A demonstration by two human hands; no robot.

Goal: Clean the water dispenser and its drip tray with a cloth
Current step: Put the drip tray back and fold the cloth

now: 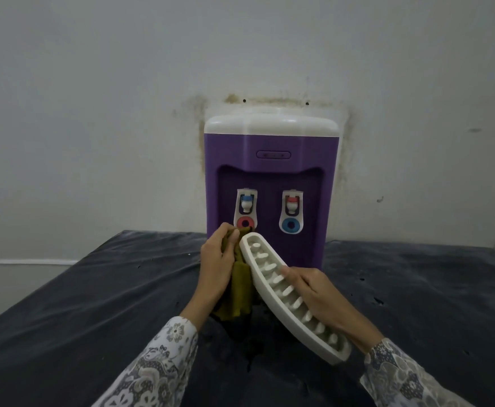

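Left hand (215,267) curled round olive cloth (239,286), pressing it against drip tray (272,292) edge. Tray tilted, lifted above dark tabletop (64,304). Right hand (319,292) grips tray. Purple water dispenser (271,171) behind, against wall.

One water dispenser (271,160), two taps (246,202), one drip tray (272,292), one cloth (240,292), two hands (215,268)

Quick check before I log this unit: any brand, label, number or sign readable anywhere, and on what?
No text can be read.
Small oval panel on the purple water dispenser: dark marks only, too small and blurred to read.
Two taps: red and blue colour marks, no words.
Drip tray, cloth: no print visible.
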